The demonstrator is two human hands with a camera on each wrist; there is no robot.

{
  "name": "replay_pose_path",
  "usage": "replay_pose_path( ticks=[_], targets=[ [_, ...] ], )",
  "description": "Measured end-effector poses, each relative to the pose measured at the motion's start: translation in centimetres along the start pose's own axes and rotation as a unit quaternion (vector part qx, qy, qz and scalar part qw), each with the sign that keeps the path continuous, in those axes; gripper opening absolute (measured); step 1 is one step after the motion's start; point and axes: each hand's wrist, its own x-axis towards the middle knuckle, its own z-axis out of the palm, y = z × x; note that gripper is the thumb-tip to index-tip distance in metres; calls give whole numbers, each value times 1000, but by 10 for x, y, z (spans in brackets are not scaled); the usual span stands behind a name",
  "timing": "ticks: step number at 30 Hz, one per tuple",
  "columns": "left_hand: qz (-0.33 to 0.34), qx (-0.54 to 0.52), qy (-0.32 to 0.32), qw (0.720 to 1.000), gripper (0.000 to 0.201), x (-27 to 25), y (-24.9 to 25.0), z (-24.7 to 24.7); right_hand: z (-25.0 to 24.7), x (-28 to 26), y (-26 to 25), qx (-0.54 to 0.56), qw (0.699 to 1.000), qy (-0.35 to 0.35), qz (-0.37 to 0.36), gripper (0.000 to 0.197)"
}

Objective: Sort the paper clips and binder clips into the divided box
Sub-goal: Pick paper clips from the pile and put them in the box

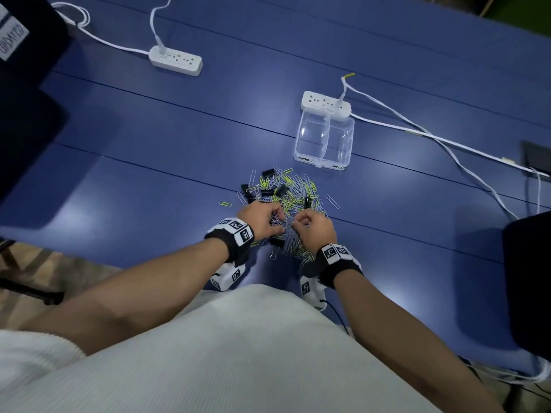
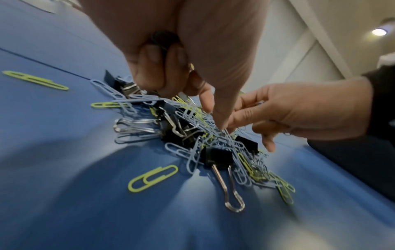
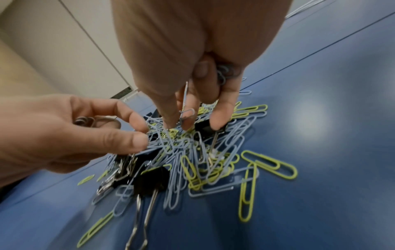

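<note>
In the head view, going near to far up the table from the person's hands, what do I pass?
Left hand and right hand side by side in the near edge of the clip pile → clear divided box → white power strip right behind the box.

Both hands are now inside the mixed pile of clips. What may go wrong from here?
The paper clips are tangled with black binder clips, so lifting one may drag others. The right hand already holds several clips, which may slip. The divided box stands beyond the pile, so clips may fall on the way.
</note>
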Motion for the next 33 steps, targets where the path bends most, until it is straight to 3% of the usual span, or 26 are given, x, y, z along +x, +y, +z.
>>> replay_pose_path(
  ticks=[3,9,14,17,20,22,26,30,33],
  targets=[
    [29,57,26,998,31,3,9,3,-6,0,7,38,999,2,6,14],
    [49,122,16,991,40,13,10,12,-24,-2,16,128,990,42,36,17],
    [72,138,13,988,26,19,8,16,-31,0,21,185,979,34,82,7],
    [82,121,21,989,20,20,8,17,-36,3,18,252,959,-20,130,17],
    [67,79,58,993,21,19,12,14,-39,7,16,388,895,-51,212,23],
    [54,45,64,996,20,20,14,8,-39,8,16,460,856,-100,213,24],
    [14,-89,52,995,15,22,13,-3,-42,6,7,515,819,-157,195,26],
    [-52,-325,2,944,19,23,16,-20,-43,7,-3,519,814,-165,202,35],
    [-78,-429,-8,900,24,24,19,-31,-41,8,-7,538,794,-186,211,27]
  ],
)
